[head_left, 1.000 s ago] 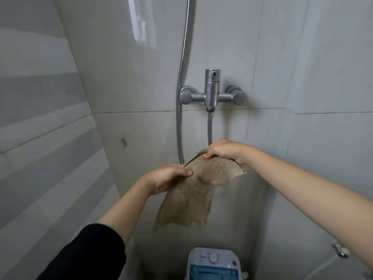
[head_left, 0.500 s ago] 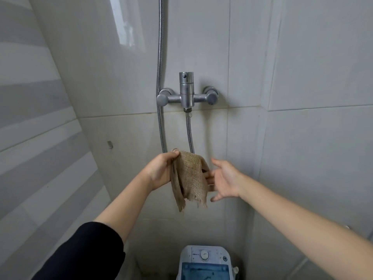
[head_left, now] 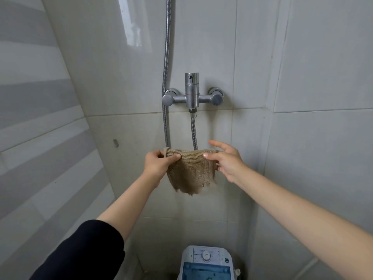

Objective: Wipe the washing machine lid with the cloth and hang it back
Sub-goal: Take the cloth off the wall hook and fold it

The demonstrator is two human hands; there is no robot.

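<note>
A brown, frayed woven cloth [head_left: 190, 172] hangs spread out in front of the looped metal shower hose [head_left: 194, 130], below the chrome mixer tap [head_left: 191, 93]. My left hand [head_left: 158, 165] pinches the cloth's upper left corner. On the upper right corner, my right hand [head_left: 227, 158] grips with thumb and lower fingers, the index finger stretched out. The washing machine lid [head_left: 205, 264], white with a blue window and a round dial, shows at the bottom edge, well below the cloth.
Grey tiled walls close in on the left, back and right. A second hose section [head_left: 166, 77] runs straight up the back wall. A small fitting [head_left: 115, 143] sticks out of the wall to the left of the cloth.
The cloth was bunched in my left hand alone half a second ago; my right hand has taken its right corner and the cloth is spread wide across the hose loop.
</note>
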